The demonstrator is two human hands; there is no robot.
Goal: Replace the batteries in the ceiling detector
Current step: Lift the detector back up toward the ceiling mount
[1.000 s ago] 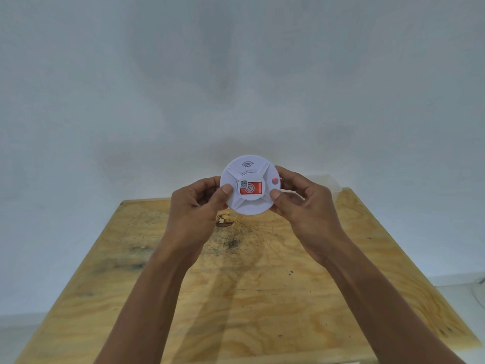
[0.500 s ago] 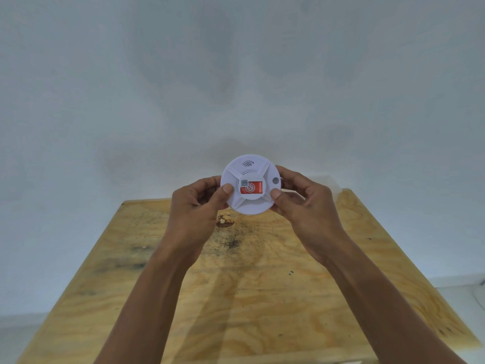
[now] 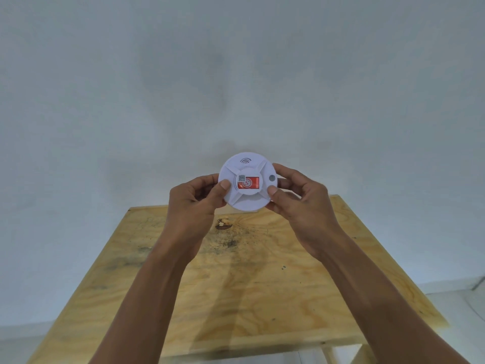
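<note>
A round white ceiling detector (image 3: 248, 182) is held up in front of me, above the far edge of the wooden table (image 3: 236, 285). Its face points at me, with raised ribs, a wave symbol at the top, a red label in the centre and a small grey button on the right. My left hand (image 3: 195, 203) grips its left rim, thumb on the face. My right hand (image 3: 301, 198) grips the right rim the same way. The detector's back is hidden, and no batteries are in view.
The plywood table top has dark stains and a knot (image 3: 223, 224) near its far edge. A plain pale wall (image 3: 236, 74) fills the background. A strip of light floor (image 3: 459, 298) shows at the right.
The detector has turned slightly clockwise in my hands; its label now sits level. The red light on its right button went out. Both hands keep their grip.
</note>
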